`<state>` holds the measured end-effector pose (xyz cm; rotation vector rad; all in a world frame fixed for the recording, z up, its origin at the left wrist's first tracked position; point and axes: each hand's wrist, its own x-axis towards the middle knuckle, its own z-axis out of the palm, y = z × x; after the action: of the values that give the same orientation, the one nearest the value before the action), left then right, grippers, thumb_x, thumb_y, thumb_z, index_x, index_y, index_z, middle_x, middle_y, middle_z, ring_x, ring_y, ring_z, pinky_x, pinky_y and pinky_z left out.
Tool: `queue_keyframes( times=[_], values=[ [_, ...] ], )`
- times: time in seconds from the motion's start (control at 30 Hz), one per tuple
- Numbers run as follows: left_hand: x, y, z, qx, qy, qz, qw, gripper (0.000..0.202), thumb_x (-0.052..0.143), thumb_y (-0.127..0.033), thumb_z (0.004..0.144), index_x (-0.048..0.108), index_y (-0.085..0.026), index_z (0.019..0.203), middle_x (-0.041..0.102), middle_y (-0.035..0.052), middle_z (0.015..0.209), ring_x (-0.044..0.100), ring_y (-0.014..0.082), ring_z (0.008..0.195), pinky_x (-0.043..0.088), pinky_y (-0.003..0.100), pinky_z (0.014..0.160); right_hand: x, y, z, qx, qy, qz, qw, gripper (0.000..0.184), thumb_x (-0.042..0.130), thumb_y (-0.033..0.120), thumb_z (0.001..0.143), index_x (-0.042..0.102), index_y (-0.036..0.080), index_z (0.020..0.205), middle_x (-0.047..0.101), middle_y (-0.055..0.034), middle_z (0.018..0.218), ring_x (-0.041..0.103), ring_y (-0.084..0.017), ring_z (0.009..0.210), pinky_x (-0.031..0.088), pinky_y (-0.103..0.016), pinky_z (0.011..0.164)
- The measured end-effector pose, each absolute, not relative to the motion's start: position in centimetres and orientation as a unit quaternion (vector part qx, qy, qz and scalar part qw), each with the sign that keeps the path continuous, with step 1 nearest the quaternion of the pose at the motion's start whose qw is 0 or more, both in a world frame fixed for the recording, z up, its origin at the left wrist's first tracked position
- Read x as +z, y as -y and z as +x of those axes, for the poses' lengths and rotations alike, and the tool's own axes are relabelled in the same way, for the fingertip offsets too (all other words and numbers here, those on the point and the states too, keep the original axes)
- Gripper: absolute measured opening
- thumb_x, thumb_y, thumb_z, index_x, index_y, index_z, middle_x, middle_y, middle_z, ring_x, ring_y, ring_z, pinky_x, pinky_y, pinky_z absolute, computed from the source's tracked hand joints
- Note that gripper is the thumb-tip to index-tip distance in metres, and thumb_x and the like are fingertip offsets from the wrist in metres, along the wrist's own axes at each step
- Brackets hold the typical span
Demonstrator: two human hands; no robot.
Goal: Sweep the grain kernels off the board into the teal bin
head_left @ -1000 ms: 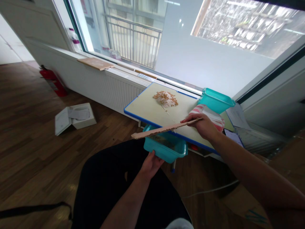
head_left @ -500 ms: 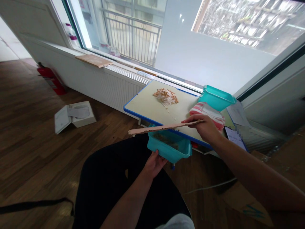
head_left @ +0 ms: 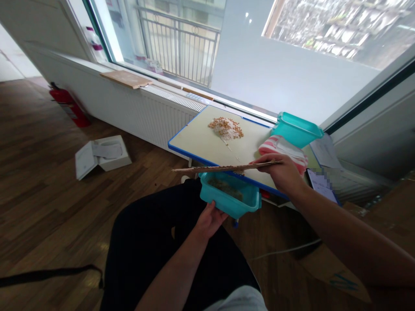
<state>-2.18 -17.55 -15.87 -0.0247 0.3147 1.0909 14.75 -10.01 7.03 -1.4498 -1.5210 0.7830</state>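
My left hand (head_left: 210,218) grips the near wall of a teal plastic tub (head_left: 231,200) and holds it just below the front edge of a small blue-rimmed table (head_left: 201,144). Brownish grains lie in the tub. My right hand (head_left: 281,172) is closed on one end of a long flat cardboard strip (head_left: 223,167), which lies almost level above the tub. A heap of brown and white grains (head_left: 226,128) sits on the table's far half, with a thin trail of grains leading toward the strip.
A second teal tub (head_left: 296,129) and a pink striped cloth (head_left: 285,149) sit at the table's right end, with papers (head_left: 320,181) beyond. A white radiator (head_left: 136,114), red fire extinguisher (head_left: 66,103) and open white box (head_left: 100,155) stand on the wooden floor at left.
The strip has swung from tilted down at its left end to nearly level. The tub has shifted slightly right and up under the table edge.
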Motion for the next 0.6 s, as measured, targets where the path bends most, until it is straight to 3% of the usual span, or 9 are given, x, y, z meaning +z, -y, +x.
queue_keyframes(
  times=[0.3,0.6],
  values=[
    [-15.8,17.5,-2.3,0.514,-0.153,-0.011,0.844,0.043,0.067,-0.027,0.089,0.054,-0.021,0.129,0.070,0.0095,0.124,0.065,0.0249,0.113,0.044,0.049,0.108,8.1,11.2,14.2,0.271,0.625,-0.592,0.431,0.016,0.069,0.018,0.059,0.078,0.026,0.070,0.073,0.0008,0.067,0.065,-0.018,0.066,0.053,-0.032,0.066],
    [-16.3,17.5,-2.4,0.523,-0.155,0.004,0.838,0.052,0.068,-0.030,0.088,0.050,-0.023,0.136,0.068,0.0085,0.126,0.064,0.0246,0.115,0.044,0.047,0.108,6.4,11.2,17.1,0.187,0.618,-0.602,0.470,0.022,0.074,0.025,0.064,0.078,0.025,0.085,0.076,0.0010,0.083,0.070,-0.025,0.086,0.056,-0.038,0.082]
  ],
)
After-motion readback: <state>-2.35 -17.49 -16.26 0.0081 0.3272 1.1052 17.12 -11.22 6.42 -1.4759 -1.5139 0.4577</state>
